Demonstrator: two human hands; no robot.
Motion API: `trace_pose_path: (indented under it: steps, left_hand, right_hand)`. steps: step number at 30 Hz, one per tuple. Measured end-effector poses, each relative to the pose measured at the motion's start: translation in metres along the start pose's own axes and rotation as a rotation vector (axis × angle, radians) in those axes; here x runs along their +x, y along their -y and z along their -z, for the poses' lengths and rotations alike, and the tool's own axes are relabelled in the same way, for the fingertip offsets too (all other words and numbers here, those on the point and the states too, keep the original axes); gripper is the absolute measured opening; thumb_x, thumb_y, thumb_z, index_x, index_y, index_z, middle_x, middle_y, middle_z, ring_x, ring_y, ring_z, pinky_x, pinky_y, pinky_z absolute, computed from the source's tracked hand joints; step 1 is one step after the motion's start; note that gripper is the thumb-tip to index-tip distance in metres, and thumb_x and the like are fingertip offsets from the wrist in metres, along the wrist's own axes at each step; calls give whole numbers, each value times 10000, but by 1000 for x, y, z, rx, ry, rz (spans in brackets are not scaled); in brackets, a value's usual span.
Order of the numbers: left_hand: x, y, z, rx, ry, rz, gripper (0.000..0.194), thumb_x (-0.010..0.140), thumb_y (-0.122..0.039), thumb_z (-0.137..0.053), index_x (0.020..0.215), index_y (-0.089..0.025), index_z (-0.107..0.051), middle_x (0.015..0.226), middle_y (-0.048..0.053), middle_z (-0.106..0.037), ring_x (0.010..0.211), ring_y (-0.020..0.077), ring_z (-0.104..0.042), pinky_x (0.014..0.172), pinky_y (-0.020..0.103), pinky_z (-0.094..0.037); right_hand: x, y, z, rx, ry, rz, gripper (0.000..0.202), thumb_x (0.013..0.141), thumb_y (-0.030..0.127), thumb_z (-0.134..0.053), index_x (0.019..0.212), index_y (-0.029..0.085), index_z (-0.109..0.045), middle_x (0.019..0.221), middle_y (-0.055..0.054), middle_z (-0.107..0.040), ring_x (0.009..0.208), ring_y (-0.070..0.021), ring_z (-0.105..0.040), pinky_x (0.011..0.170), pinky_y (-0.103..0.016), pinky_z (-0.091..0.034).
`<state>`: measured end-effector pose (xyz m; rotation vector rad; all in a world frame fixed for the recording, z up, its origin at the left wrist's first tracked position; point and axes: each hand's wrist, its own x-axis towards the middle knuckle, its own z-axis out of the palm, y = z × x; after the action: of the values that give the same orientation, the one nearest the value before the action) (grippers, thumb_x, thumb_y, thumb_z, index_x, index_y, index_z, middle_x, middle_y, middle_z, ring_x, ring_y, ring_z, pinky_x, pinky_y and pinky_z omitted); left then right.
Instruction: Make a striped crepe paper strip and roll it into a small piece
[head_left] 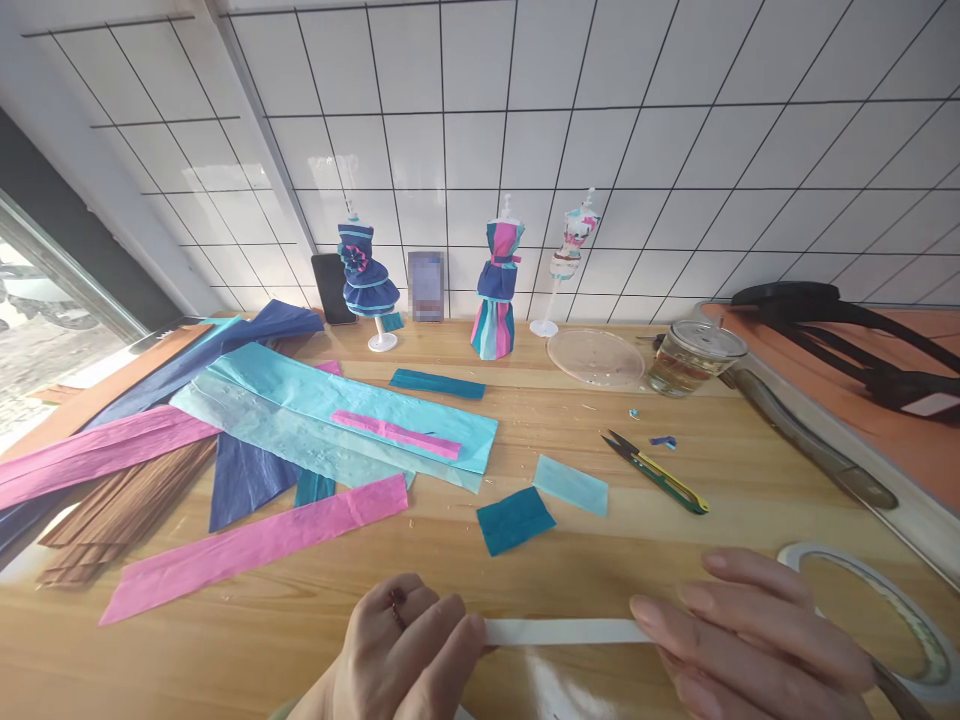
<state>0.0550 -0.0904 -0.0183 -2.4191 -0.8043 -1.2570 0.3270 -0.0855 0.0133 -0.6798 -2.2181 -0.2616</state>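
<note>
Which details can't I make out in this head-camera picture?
- Head view: where the white strip ends, covered by the left grip and right grip.
- Head view: part of the white ring, behind the right grip.
- Head view: what the grey rectangle shows, pixelated.
- Head view: the left pink strip's outer end, cut off by the left edge.

One of the left fingers (pixel 412 592) wears a dark ring (pixel 395 603); the sleeve (pixel 284 711) is greenish.
</note>
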Motion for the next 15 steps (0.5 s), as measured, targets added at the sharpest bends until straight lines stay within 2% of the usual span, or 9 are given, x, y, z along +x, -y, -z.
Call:
trace_pose_path:
  steps: [3,6,8,10,12,15]
  left_hand:
    - [-1,3,1,-34,42,5,260,924,-257,-323,976,-81,-506,517,49,-584,436,153,-522,442,296,-382]
    - [-3,6,-2,-73,130,27,217,901,-183,-351,1030,-80,-491,484,2,-525,399,125,-451,441,268,-354]
    - [-6,7,-6,-115,209,114,188,880,-146,-383,1025,-114,-498,484,-22,-512,385,104,-419,443,244,-337]
    - [-6,5,-12,-176,296,291,147,874,-136,-395,927,-168,-528,484,-37,-517,382,88,-429,449,220,-332]
    - [-1,4,-17,-286,401,578,171,884,-173,-386,799,-192,-533,446,-54,-493,370,76,-434,437,195,-329]
    - [12,4,-20,-560,572,1056,221,885,-316,-392,753,-192,-520,395,-79,-438,329,59,-381,380,161,-306]
  right_hand:
    - [0,-9,-6,-2,-1,84,174,819,161,-544,923,276,-623,866,5,-712,837,-180,-608,887,-377,-454]
    - [3,-15,-20,-11,-27,30,313,768,35,-550,1011,229,-585,899,-18,-702,819,-188,-598,816,-389,-468]
    - [7,-17,-30,-10,-43,-32,389,753,7,-543,1088,207,-545,889,-41,-697,766,-195,-593,722,-384,-477]
    - [11,-19,-39,-21,-46,-74,443,757,8,-529,1163,182,-500,857,-57,-688,729,-199,-582,669,-383,-473]
    - [14,-20,-45,-12,5,-107,458,775,19,-504,1206,169,-465,852,-65,-673,735,-199,-576,667,-385,-470]
    - [15,-21,-50,-12,96,-151,429,792,35,-487,1204,151,-461,911,-93,-649,815,-216,-582,736,-407,-467]
